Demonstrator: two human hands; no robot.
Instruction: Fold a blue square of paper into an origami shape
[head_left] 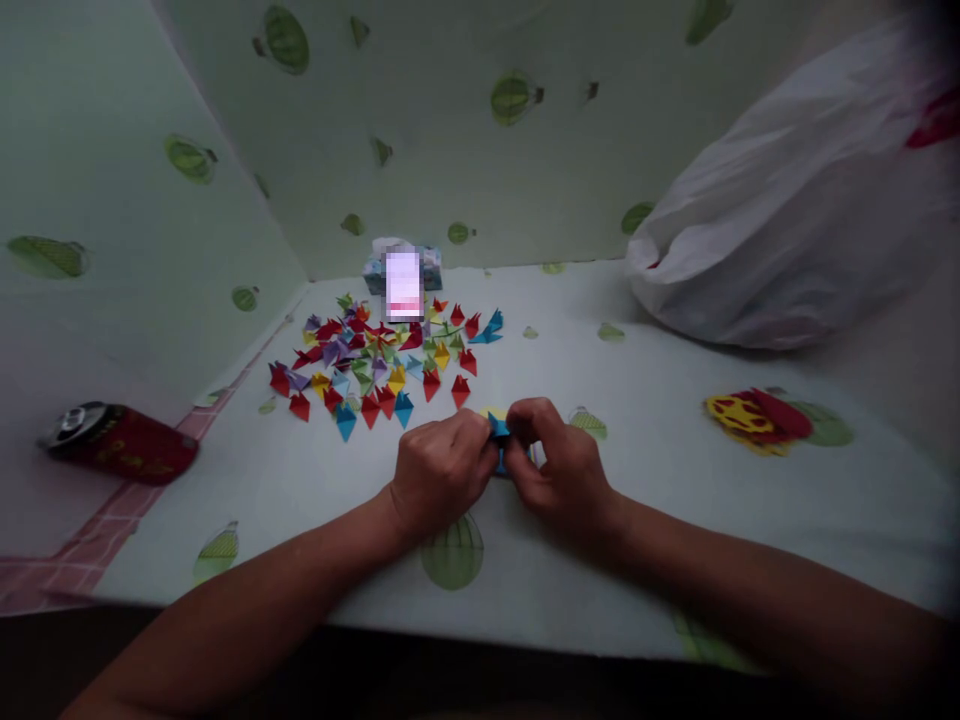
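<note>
Between my two hands, over the front middle of the table, is a small piece of folded blue paper (498,427). My left hand (444,470) is closed, its thumb and fingers pinching the paper's left side. Curled around the right side is my right hand (559,465), with thumb and index finger pressed on it. Fingers cover most of the paper's shape. Just under it, more blue and some yellow paper shows on the table, partly hidden. Beyond my hands to the left lie many folded paper pieces (369,410) in red, blue, yellow, green and purple.
A tissue box (433,268) stands at the back, with a lit, blurred screen (404,285) before it. A red can (124,442) is at far left. On the right are a large white plastic bag (772,220) and red and yellow cut-out pieces (761,418).
</note>
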